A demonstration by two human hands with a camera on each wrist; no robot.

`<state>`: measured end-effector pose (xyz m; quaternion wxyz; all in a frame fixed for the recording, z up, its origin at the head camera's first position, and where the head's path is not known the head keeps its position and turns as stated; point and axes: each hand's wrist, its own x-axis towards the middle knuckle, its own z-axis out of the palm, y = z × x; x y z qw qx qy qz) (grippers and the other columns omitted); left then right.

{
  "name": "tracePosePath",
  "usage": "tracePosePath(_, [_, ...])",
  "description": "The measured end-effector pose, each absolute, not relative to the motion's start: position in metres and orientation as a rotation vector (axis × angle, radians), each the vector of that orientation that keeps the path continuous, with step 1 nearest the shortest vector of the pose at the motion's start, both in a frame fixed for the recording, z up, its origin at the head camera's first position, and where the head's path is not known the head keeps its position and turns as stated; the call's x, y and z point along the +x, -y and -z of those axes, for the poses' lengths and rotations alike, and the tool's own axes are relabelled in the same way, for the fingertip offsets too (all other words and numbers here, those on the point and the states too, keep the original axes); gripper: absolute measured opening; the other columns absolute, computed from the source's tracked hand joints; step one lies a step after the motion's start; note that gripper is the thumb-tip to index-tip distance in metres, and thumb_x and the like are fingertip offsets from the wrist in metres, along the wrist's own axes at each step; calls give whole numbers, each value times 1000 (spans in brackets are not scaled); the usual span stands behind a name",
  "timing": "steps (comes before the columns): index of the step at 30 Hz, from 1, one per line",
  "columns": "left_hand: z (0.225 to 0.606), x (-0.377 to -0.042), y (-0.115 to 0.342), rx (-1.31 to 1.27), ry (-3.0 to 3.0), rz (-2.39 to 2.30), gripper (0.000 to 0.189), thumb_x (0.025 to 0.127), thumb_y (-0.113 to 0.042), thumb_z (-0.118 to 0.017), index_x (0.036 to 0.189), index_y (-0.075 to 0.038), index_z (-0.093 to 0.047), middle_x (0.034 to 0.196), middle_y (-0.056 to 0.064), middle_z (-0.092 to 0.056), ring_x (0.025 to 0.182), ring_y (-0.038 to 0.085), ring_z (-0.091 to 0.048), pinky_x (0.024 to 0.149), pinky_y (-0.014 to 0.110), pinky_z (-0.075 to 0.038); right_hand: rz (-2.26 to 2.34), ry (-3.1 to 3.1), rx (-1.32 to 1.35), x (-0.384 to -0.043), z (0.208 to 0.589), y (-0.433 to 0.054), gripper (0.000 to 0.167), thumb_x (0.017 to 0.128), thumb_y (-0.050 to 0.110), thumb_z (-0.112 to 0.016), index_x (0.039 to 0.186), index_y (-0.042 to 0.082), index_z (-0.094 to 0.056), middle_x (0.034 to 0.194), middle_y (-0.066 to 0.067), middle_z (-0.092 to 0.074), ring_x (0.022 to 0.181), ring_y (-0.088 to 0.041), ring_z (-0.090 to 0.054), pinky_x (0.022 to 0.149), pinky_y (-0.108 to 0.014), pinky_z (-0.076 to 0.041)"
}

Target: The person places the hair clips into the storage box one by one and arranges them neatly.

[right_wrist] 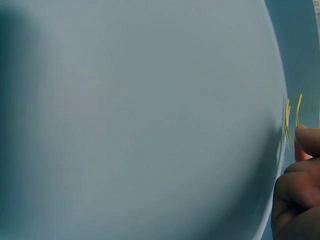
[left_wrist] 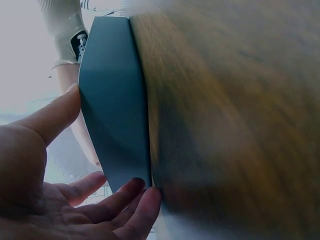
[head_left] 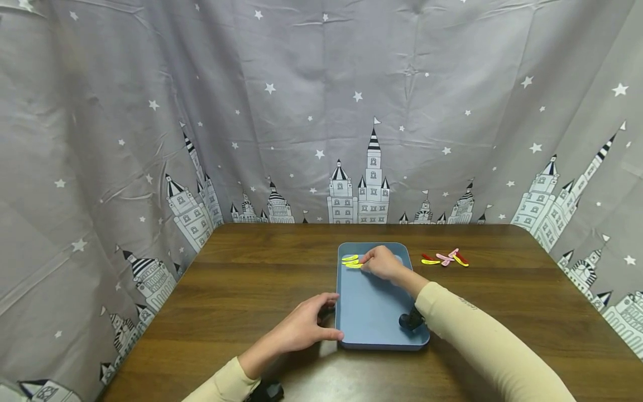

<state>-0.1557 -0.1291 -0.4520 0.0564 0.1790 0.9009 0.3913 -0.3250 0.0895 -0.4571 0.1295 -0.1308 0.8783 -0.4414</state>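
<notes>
Touching the left wall of the blue tray [head_left: 374, 312], the left hand [head_left: 303, 325] is resting, fingers loosely parted, gripping nothing. In the tray's far-left part, yellow clips [head_left: 350, 258] are lying beside another yellow clip [right_wrist: 299, 107] the right hand [head_left: 383, 263] is pinching. Right of the tray, a mixed clip group [head_left: 446, 257] is lying.

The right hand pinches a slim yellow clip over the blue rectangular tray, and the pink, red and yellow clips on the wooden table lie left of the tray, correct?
Not quite: in the head view, the slim pink, red and yellow clips lie on the brown wooden table right of the blue rectangular tray. The right hand does pinch a slim yellow clip over the tray.
</notes>
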Motion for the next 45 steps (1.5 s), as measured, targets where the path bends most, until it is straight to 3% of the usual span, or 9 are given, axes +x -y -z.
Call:
tracePosePath(8, [453,-156,129,554,-2730,-1191,81,80,-38,-85,144,-3,-49,136,15,-61,126,30,-58,95,44,-54,1289,-2586,-396,-322,463,-87,11,91,5,-68,99,2,-76,114,-13,-70,94,-22,-59,72,-28,-46])
tracePosePath(16, [452,-156,129,554,-2738,-1185,81,80,-39,-85,144,-3,-49,135,14,-61,125,30,-58,96,46,-53,1279,-2617,-406,-324,471,-82,9,90,4,-70,97,4,-77,109,-10,-71,93,-20,-59,78,-30,-47])
tracePosePath(24, [451,-156,129,531,-2742,-1160,82,80,-42,-84,145,-4,-49,136,13,-61,126,29,-58,98,47,-51,1315,-2603,-422,-324,474,-82,8,89,3,-71,95,3,-76,106,-9,-71,88,-19,-57,72,-27,-43])
tracePosePath(45, [451,-157,129,489,-2737,-1149,81,81,-44,-83,146,-9,-49,136,11,-61,127,27,-57,101,47,-49,1326,-2599,-378,-323,476,-83,6,90,6,-73,95,6,-76,107,-8,-72,95,-21,-61,84,-37,-49])
